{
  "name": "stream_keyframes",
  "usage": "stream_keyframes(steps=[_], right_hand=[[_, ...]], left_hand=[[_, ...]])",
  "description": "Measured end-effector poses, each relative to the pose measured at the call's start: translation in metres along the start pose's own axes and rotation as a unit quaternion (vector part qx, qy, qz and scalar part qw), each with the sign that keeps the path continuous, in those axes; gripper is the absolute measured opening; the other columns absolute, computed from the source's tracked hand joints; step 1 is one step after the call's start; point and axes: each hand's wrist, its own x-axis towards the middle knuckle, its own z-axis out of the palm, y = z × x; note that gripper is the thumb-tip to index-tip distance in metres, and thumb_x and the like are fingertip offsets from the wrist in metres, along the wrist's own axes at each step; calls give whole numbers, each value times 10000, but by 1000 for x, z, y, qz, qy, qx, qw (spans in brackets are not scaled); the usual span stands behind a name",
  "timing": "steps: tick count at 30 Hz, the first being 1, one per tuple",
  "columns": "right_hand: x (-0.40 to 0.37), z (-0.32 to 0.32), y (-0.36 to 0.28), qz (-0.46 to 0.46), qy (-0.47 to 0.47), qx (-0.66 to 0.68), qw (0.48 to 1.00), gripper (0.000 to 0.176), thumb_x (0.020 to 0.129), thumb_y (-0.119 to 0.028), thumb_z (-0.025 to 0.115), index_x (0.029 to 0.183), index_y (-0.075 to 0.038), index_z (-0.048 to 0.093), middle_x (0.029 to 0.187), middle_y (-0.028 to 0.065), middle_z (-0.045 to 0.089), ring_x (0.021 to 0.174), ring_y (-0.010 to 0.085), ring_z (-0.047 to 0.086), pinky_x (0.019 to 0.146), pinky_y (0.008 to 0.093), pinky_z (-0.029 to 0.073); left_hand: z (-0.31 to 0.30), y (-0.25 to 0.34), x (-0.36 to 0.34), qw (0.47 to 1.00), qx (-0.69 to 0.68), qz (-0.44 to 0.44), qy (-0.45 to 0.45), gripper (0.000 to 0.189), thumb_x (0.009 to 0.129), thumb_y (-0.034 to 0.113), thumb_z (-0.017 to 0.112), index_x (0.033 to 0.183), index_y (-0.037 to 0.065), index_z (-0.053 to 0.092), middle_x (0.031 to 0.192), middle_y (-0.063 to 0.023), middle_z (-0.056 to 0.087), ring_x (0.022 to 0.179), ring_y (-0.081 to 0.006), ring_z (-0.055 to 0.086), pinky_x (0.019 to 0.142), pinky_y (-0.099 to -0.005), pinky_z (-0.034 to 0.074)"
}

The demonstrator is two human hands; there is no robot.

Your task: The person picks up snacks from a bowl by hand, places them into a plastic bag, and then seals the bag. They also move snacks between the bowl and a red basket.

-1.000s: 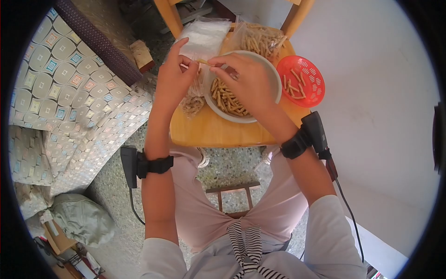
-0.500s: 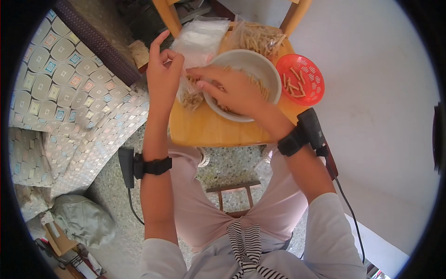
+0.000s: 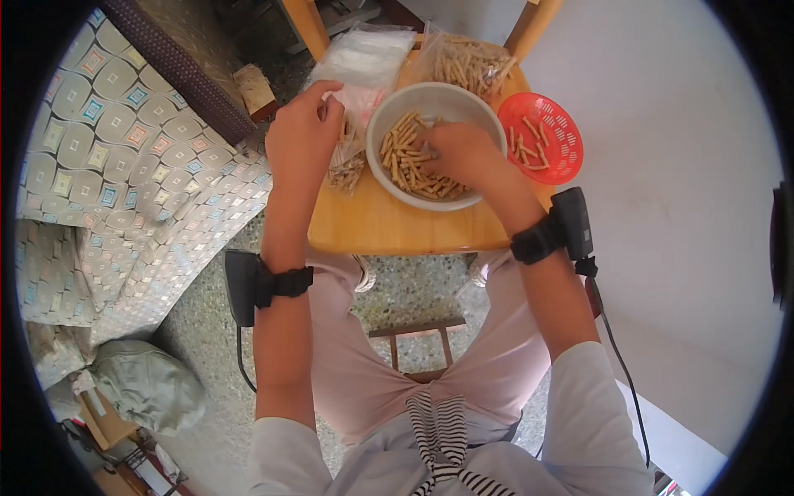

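My left hand (image 3: 304, 128) is closed in a pinch on the upper part of a clear plastic bag (image 3: 346, 169), which hangs at the left side of the seat with short brown sticks inside. A grey-white bowl (image 3: 374, 169) beside it holds many of the same brown sticks (image 3: 405, 157). Inside the bowl, toward its right side, my right hand (image 3: 465, 153) has its fingers curled around some sticks; how many is hidden by the hand.
The bowl stands on a wooden chair seat (image 3: 372, 231). Behind it lie flat plastic bags (image 3: 364, 58) and a filled bag of sticks (image 3: 471, 66). A red basket (image 3: 566, 145) with several sticks sits at the right, near the white wall (image 3: 662, 165). Patterned fabric (image 3: 124, 165) lies left.
My right hand has moved from the bag's mouth rightward into the bowl, uncovering the sticks on its left. My left hand stays at the bag, shifted slightly right and down.
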Motion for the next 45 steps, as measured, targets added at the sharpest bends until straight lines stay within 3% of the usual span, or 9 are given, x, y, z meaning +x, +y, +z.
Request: stream_keyframes(steps=[7, 12, 15, 19, 25, 27, 31, 37, 45], right_hand=[[3, -6, -9, 32, -36, 9, 999, 300, 763, -230, 776, 1015, -96, 684, 924, 120, 710, 931, 320, 674, 809, 427, 520], [4, 0, -9, 21, -77, -61, 995, 287, 774, -212, 760, 1034, -108, 695, 945, 122, 718, 936, 319, 680, 801, 429, 527], [2, 1, -7, 6, -37, -60, 998, 236, 797, -207, 739, 1008, -104, 713, 954, 121, 721, 931, 316, 681, 802, 432, 529], [0, -5, -4, 12, 15, -8, 1000, 180, 808, -202, 726, 955, -99, 730, 944, 118, 721, 920, 312, 682, 796, 430, 529], [7, -10, -1, 51, 102, 11, 993, 187, 851, -211, 709, 989, -90, 747, 952, 122, 727, 849, 304, 681, 781, 407, 524], [4, -26, -12, 18, 123, 193, 973, 220, 870, -229, 729, 1021, -70, 742, 923, 100, 732, 783, 240, 680, 745, 355, 524], [7, -33, -17, -10, 162, 322, 933, 275, 848, -303, 750, 1018, -87, 748, 877, 109, 727, 771, 247, 680, 721, 362, 519], [8, -34, -20, -43, 191, 352, 915, 242, 861, -241, 741, 1037, -75, 739, 888, 102, 722, 735, 224, 650, 713, 345, 512], [7, -35, -23, -68, 227, 316, 919, 216, 881, -196, 704, 1064, -85, 725, 949, 116, 731, 810, 246, 697, 744, 341, 526]], left_hand=[[-6, 10, 3, 997, -41, -21, 62, 240, 927, 272, 578, 1106, 208, 724, 655, -44, 623, 611, -229, 625, 636, -357, 503], [-11, 10, 1, 953, -173, 128, 213, 162, 905, 103, 635, 1033, 127, 732, 565, -13, 535, 500, -77, 538, 494, -262, 421], [-9, 2, 2, 943, -179, 174, 219, 162, 890, 44, 649, 1017, 105, 728, 554, -1, 508, 498, -17, 501, 466, -227, 390], [0, 9, -2, 951, -160, 186, 190, 168, 890, 67, 651, 1024, 125, 735, 570, -15, 553, 484, -64, 522, 476, -253, 413], [10, 18, -4, 960, -50, 270, 45, 225, 861, 131, 735, 1086, 140, 743, 752, -26, 659, 700, -139, 578, 643, -284, 480], [13, 15, -4, 961, -17, 275, -19, 224, 817, 229, 755, 1035, 180, 747, 801, 33, 699, 814, -166, 609, 702, -317, 514], [17, 17, -4, 948, -30, 317, 27, 227, 812, 239, 754, 1034, 192, 746, 790, 35, 697, 831, -175, 618, 708, -330, 516], [9, 18, -5, 981, -117, 152, -32, 211, 830, 229, 744, 1030, 162, 743, 884, -3, 708, 839, -200, 623, 738, -327, 511], [4, 27, -2, 944, -151, 293, 0, 169, 817, 185, 758, 971, 118, 738, 883, -6, 696, 841, -214, 607, 752, -330, 497]])
